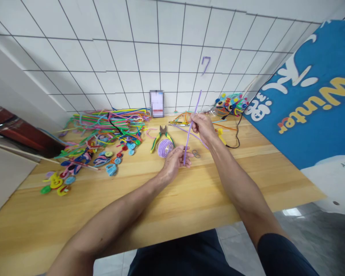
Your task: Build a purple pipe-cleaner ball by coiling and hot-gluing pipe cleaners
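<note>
My right hand pinches a long purple pipe cleaner near its middle, holding it almost upright above the wooden table. My left hand grips the lower end of the same pipe cleaner with closed fingers. Just behind my left hand lies a purple coiled ball of pipe cleaner. Green-handled pliers lie behind that ball.
A heap of coloured pipe cleaners and small coiled shapes covers the table's left. A phone leans on the tiled wall. A colourful pipe-cleaner figure stands back right, with a black cable. A blue banner borders the right.
</note>
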{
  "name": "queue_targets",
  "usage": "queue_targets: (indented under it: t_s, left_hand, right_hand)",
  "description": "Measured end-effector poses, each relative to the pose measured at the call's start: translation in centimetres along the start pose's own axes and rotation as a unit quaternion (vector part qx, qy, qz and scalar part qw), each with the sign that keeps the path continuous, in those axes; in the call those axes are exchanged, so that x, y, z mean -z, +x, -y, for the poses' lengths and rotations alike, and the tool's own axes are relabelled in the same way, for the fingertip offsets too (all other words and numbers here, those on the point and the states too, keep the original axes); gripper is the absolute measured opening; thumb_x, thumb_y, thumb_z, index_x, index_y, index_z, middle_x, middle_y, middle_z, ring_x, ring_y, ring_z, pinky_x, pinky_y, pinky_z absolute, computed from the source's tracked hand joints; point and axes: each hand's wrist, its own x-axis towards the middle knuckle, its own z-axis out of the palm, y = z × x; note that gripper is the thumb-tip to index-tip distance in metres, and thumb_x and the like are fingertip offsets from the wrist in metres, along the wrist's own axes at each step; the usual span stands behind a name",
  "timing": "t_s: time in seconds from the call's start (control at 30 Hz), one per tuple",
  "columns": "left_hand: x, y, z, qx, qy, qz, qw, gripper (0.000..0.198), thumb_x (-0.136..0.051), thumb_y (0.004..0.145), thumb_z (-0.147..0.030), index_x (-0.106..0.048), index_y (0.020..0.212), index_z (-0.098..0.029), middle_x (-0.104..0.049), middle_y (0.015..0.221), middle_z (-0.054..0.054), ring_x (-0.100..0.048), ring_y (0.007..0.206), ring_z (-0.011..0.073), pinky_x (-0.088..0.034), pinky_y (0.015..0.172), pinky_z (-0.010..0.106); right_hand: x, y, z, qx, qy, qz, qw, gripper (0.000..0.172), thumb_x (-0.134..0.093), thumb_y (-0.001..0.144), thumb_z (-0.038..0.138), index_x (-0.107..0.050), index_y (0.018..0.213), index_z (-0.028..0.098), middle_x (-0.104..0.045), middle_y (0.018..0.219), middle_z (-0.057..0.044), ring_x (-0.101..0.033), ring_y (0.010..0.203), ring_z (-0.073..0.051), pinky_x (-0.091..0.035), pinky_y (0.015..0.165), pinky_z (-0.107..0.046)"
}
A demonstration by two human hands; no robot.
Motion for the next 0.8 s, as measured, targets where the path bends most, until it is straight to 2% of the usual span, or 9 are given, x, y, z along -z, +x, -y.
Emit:
queue_targets:
  t_s: [0.1,0.27,0.37,0.53,0.7,0.8]
  left_hand:
    - [0.3,-0.1,0.3,-0.045,0.053,0.023,0.997,0.045,-0.086,0.088,-0.052,-0.073,0.108,-0.014,-0.077,0.075,0.002,-0.062,0.05,0.0108,-0.049,0.049,0.023]
    - [0.3,-0.4,1.0,-0.113,0.128,0.034,0.985,0.046,-0.084,0.088,-0.055,-0.078,0.106,-0.013,-0.068,0.064,-0.003,-0.051,0.041,0.0067,-0.037,0.042,0.02]
    - [0.2,-0.6,1.1,-0.133,0.139,0.032,0.981,0.049,-0.084,0.087,-0.059,-0.078,0.105,-0.014,-0.071,0.067,-0.002,-0.053,0.044,0.0068,-0.04,0.043,0.02]
    - [0.4,0.0,0.2,-0.111,0.09,0.001,0.99,0.051,-0.079,0.091,-0.064,-0.075,0.108,-0.015,-0.079,0.08,0.005,-0.067,0.058,0.0125,-0.05,0.052,0.023]
    - [1.0,0.8,-0.5,-0.159,0.117,-0.015,0.98,0.046,-0.088,0.085,-0.054,-0.076,0.107,-0.015,-0.079,0.078,0.002,-0.062,0.053,0.0093,-0.05,0.054,0.022]
    - [1.2,0.7,-0.3,-0.179,0.158,-0.025,0.971,0.046,-0.083,0.088,-0.052,-0.079,0.112,-0.014,-0.076,0.073,0.0,-0.056,0.047,0.008,-0.045,0.048,0.021]
  right_hand:
    - [-0.1,0.0,-0.1,-0.009,0.003,0.004,1.0,0.052,-0.085,0.084,0.068,-0.066,0.075,0.021,-0.049,0.053,0.005,-0.038,0.047,-0.008,-0.025,0.046,-0.022]
    - [-0.2,-0.2,0.0,-0.015,0.007,0.013,1.0,0.053,-0.085,0.084,0.069,-0.066,0.073,0.021,-0.047,0.052,0.006,-0.038,0.047,-0.008,-0.026,0.045,-0.022]
    - [-0.3,-0.2,0.1,-0.023,0.013,0.022,0.999,0.053,-0.086,0.082,0.069,-0.065,0.073,0.021,-0.047,0.052,0.006,-0.039,0.046,-0.008,-0.025,0.044,-0.021]
    - [-1.2,-0.7,-0.1,-0.038,0.002,0.057,0.998,0.052,-0.085,0.081,0.068,-0.065,0.073,0.02,-0.047,0.05,0.007,-0.038,0.045,-0.007,-0.024,0.044,-0.022]
    - [-2.4,-1.6,-0.4,-0.02,-0.012,0.093,0.995,0.054,-0.084,0.08,0.07,-0.067,0.074,0.019,-0.048,0.051,0.007,-0.038,0.047,-0.007,-0.026,0.045,-0.021]
    - [-2.6,-1.8,-0.4,-0.017,-0.032,0.095,0.995,0.052,-0.081,0.082,0.069,-0.067,0.073,0.019,-0.048,0.052,0.007,-0.038,0.048,-0.007,-0.026,0.046,-0.022]
